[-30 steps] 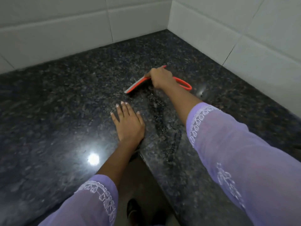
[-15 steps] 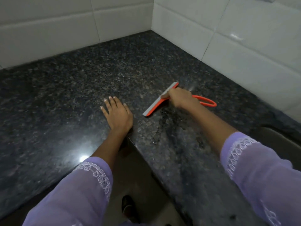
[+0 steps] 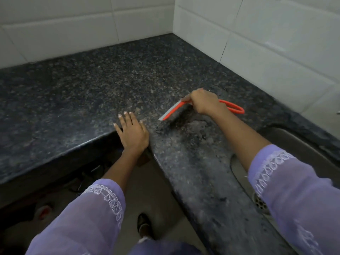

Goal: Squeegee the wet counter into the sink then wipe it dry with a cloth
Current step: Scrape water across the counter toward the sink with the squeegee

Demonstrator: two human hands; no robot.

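Note:
My right hand [image 3: 206,102] grips an orange squeegee [image 3: 174,110] with a pale blade edge, its looped handle [image 3: 234,107] sticking out to the right. The blade rests on the dark speckled granite counter [image 3: 110,85], and a dark wet patch [image 3: 184,129] spreads just in front of it. My left hand [image 3: 132,131] lies flat, fingers spread, on the counter's inner corner edge. A steel sink [image 3: 294,142] with a drain [image 3: 261,204] sits at the right, partly hidden by my right sleeve. No cloth is in view.
White tiled walls [image 3: 257,43] close the counter at the back and right, meeting in a corner. The counter is L-shaped around where I stand; floor and a dark shoe [image 3: 144,225] show below. Dim shelf space lies under the left counter.
The squeegee has been drawn from near the back corner toward me and the sink, leaving wet streaks behind. The view has shifted, bringing the sink into sight. My left hand stays planted.

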